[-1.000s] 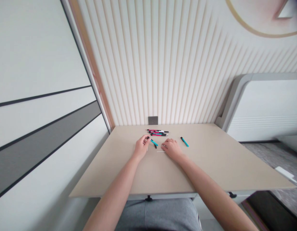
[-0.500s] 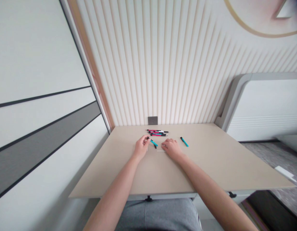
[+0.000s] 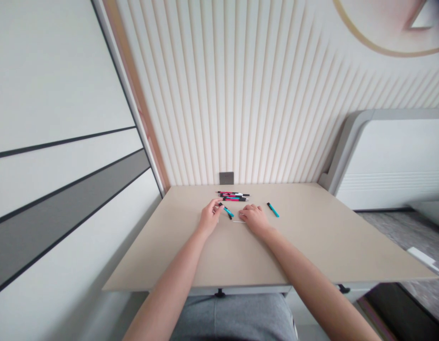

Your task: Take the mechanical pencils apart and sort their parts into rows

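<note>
My left hand [image 3: 210, 217] is closed at the fingertips on the black end of a blue pen barrel [image 3: 228, 211], which slants down to the right. A small black pen piece [image 3: 230, 217] lies just under that barrel. On the other side, my right hand [image 3: 255, 217] rests low on the desk with its fingers curled together; what they hold, if anything, is too small to make out. A thin white stick, like a pen refill [image 3: 238, 221], lies on the desktop by its fingertips. Further right lies another blue barrel with a black end [image 3: 273, 210].
Several pens [image 3: 233, 195], red, black, white and blue, lie in a pile behind my hands on the beige desk [image 3: 162, 255]. A dark wall socket [image 3: 226, 178] sits above the desk's back edge. A tall cabinet [image 3: 63, 199] flanks the left side.
Both hands stay in nearly the same place, and the pen parts lie as before. The whole view has shifted very slightly.
</note>
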`<state>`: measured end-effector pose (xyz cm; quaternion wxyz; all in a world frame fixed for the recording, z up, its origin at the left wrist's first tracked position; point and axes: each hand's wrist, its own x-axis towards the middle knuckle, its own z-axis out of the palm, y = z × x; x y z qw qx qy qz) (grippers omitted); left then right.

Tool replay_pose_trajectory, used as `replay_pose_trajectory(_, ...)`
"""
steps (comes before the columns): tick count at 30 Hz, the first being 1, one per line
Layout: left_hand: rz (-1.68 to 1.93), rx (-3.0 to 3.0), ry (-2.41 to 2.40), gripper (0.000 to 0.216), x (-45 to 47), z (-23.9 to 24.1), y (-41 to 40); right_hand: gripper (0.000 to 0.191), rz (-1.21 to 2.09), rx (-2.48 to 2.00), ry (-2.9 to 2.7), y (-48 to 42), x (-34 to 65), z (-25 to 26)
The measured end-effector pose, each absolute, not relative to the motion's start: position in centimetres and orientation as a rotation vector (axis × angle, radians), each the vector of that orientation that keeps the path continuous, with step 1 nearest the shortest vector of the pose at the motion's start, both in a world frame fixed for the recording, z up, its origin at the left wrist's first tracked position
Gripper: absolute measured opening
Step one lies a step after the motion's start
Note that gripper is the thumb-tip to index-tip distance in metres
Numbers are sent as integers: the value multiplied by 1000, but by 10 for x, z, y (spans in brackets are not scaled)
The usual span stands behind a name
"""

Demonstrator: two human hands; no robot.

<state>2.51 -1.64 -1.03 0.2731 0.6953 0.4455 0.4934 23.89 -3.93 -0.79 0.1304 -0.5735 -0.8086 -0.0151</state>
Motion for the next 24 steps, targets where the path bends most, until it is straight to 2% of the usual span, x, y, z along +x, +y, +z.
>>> replay_pose_trajectory(9,1322,1919,1197,22,25,-12,-15,26,-10,-1628,-2290,-47,239,-2)
replay_pose_trajectory(16,1213,2102,1155,20,30,-5,-26,31,85,-1201,-2173,-56,229,1)
replay_pose_trajectory(24,1217,2171,1116,18,35,-4,-32,20,166,-1101,-2103,-57,229,3)
